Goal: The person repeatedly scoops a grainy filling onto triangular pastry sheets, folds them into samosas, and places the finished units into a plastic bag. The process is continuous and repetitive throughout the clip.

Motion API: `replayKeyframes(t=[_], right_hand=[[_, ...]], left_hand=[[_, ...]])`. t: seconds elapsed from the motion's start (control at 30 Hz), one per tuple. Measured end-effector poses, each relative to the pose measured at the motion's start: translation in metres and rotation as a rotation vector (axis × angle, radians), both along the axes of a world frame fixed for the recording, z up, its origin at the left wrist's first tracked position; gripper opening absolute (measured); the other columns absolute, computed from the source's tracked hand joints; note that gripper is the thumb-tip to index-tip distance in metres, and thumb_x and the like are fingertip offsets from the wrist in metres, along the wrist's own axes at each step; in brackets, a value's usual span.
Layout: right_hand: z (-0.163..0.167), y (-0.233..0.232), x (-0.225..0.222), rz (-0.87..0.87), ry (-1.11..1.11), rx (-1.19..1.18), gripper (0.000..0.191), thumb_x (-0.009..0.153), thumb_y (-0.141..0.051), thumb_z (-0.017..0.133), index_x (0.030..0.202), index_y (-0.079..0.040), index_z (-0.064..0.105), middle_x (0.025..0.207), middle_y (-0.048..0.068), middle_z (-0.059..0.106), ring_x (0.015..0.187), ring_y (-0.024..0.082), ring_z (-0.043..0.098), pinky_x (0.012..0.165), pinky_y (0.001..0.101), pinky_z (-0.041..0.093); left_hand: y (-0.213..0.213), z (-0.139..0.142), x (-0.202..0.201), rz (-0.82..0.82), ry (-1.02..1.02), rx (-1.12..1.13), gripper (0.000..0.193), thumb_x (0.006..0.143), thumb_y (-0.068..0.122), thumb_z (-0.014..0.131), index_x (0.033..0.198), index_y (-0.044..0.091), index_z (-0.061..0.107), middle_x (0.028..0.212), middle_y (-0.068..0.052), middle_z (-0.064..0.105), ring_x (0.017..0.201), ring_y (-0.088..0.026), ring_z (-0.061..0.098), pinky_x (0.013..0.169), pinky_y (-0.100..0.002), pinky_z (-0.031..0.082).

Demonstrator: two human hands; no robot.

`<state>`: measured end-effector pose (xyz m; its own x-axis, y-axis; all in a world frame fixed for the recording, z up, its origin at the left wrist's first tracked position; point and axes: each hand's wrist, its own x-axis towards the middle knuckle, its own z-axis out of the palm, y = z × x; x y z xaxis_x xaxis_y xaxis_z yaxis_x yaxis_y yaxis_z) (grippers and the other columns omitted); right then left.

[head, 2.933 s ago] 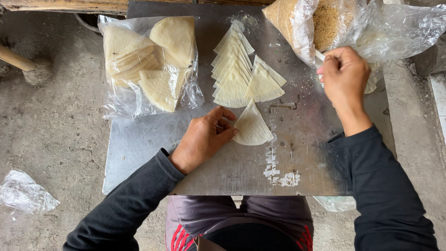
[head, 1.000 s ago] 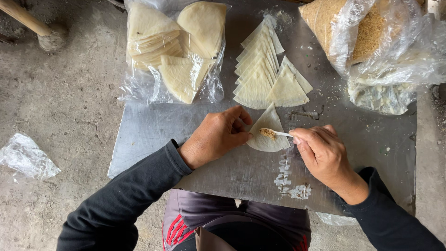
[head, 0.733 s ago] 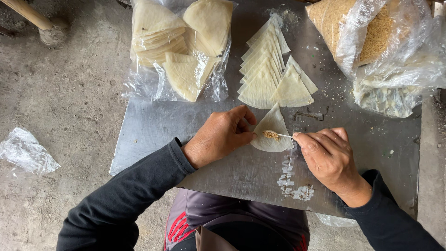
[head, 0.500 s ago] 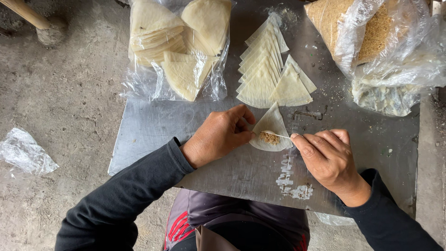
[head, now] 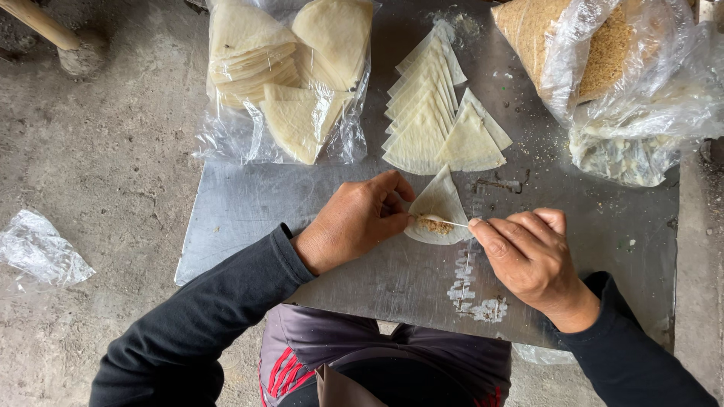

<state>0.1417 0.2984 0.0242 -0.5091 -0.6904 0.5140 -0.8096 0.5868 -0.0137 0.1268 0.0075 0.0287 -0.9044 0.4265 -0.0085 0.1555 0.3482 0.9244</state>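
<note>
A pale wedge-shaped pastry wrapper (head: pixel 440 202) lies on the metal tabletop (head: pixel 249 203), with a small heap of brown crumbly filling (head: pixel 435 225) on it. My left hand (head: pixel 358 220) presses the wrapper's left edge with its fingertips. My right hand (head: pixel 528 252) pinches a thin spoon (head: pixel 452 221) whose tip rests in the filling. Just beyond the wrapper sits a fanned row of folded pastry triangles (head: pixel 434 113).
A clear bag of stacked wrappers (head: pixel 283 79) lies at the far left of the tabletop. Plastic bags of brown filling (head: pixel 603 53) crowd the far right. A white smear (head: pixel 477 290) marks the near edge. Crumpled plastic (head: pixel 41 252) lies on the concrete floor.
My right hand came down from the filling bag to the wrapper with the spoon and laid filling on it. My left hand has stayed on the wrapper.
</note>
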Motion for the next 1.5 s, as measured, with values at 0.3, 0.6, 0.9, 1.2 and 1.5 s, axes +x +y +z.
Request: replayKeyframes(t=[0.3,0.6,0.9,1.2,1.5], right_hand=[[-0.011,0.015,-0.003,-0.048,0.019,-0.099,0.018,0.097,-0.007,0.073,0.115,-0.006,0.069,0.085,0.0,0.07,0.074,0.014,0.061,0.08,0.0337,0.037],[0.012,0.099,-0.049,-0.527,-0.088,-0.505,0.015,0.116,-0.007,0.05,0.123,-0.01,0.063,0.104,-0.004,0.072,0.095,0.01,0.066,0.095,0.0264,0.044],[0.006,0.079,-0.099,-0.625,0.219,0.08,0.022,0.117,-0.013,0.063,0.138,-0.005,0.068,0.104,0.006,0.074,0.094,0.018,0.058,0.103,0.0372,0.028],[0.036,0.035,-0.046,0.032,-0.511,-0.204,0.029,0.088,-0.023,0.075,0.113,-0.01,0.068,0.111,0.006,0.07,0.099,0.019,0.067,0.086,0.0326,0.057],[0.009,-0.002,-0.029,0.122,-0.597,-0.114,0.018,0.082,-0.01,0.079,0.1,-0.006,0.075,0.092,0.003,0.065,0.079,0.014,0.066,0.067,0.0285,0.056]], left_hand=[[0.001,0.0,0.002,0.007,0.038,0.005,0.024,0.092,0.013,0.071,0.112,0.002,0.063,0.095,-0.012,0.078,0.089,-0.021,0.079,0.079,-0.032,0.064],[0.004,0.003,0.006,0.014,0.06,0.031,0.02,0.095,0.012,0.068,0.111,0.002,0.062,0.096,-0.013,0.079,0.09,-0.022,0.08,0.079,-0.033,0.065],[0.005,0.003,0.009,-0.015,0.132,0.026,0.021,0.095,0.01,0.068,0.113,0.003,0.062,0.101,-0.013,0.078,0.094,-0.023,0.079,0.082,-0.033,0.065],[0.004,0.006,0.011,-0.067,0.208,-0.002,0.028,0.089,0.012,0.075,0.112,0.004,0.063,0.098,-0.011,0.077,0.088,-0.021,0.078,0.077,-0.032,0.064],[0.009,0.003,0.013,-0.051,0.352,-0.113,0.026,0.091,0.017,0.075,0.111,0.004,0.064,0.096,-0.011,0.075,0.074,-0.024,0.076,0.065,-0.034,0.062]])
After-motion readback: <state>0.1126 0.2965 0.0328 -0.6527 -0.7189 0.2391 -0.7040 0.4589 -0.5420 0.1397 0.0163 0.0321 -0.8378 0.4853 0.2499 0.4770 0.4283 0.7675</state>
